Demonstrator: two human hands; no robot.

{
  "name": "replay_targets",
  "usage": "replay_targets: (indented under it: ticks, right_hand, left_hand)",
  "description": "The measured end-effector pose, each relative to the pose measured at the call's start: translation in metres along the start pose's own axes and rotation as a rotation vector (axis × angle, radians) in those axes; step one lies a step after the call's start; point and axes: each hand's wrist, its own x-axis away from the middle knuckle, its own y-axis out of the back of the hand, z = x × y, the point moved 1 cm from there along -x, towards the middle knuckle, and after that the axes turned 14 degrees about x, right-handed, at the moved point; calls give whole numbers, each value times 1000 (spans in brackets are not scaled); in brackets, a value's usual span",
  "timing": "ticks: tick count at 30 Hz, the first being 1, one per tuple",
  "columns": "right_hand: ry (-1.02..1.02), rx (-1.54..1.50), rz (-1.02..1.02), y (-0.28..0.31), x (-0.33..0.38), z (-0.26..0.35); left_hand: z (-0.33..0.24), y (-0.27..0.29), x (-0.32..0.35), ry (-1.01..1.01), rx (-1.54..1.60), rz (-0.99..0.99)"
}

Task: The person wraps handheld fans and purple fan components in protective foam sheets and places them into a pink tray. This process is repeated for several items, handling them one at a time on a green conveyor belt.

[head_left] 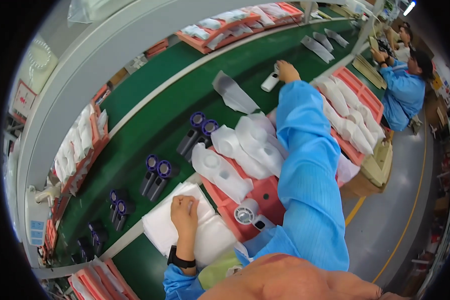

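My right hand (288,72) reaches far out over the green belt, its fingers closed on a white handheld fan (270,82) whose head is partly hidden. Just left of it lies a flat translucent sleeve (234,93). My left hand (184,215), fingers curled, rests on a stack of white sheet-like sleeves (157,216); whether it pinches one is hard to see. Close to my body, a second white fan (245,212) lies in a pink tray (224,204). Several fans wrapped in white sleeves (222,172) lie across that tray's far part.
Dark fans with purple rims (165,170) lie in pairs along the belt (135,145). Another pink tray (357,90) of wrapped fans stands right of my arm. Loose sleeves (317,48) lie farther up the belt. A grey frame (60,75) arches at left; co-workers (407,90) sit at right.
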Motion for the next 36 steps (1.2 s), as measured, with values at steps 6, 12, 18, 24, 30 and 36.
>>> replay_targets:
  ticks: [6, 12, 18, 24, 30, 36]
  right_hand:
    - [0, 163, 283, 27, 0, 33]
    - [17, -17, 319, 8, 10, -22]
    - [81, -812, 141, 191, 38, 65]
    - [697, -1090, 159, 312, 180, 180]
    - [1023, -1173, 80, 330, 257, 268]
    - [1094, -1050, -118, 328, 290, 319]
  left_hand:
    - [0, 25, 17, 238, 177, -6]
    - [5, 36, 7, 263, 348, 2]
    - [-10, 66, 14, 348, 429, -168]
    - [-26, 79, 8, 337, 589, -229]
    - [-66, 113, 18, 307, 1022, -307]
    - [-88, 127, 7, 249, 1374, -441]
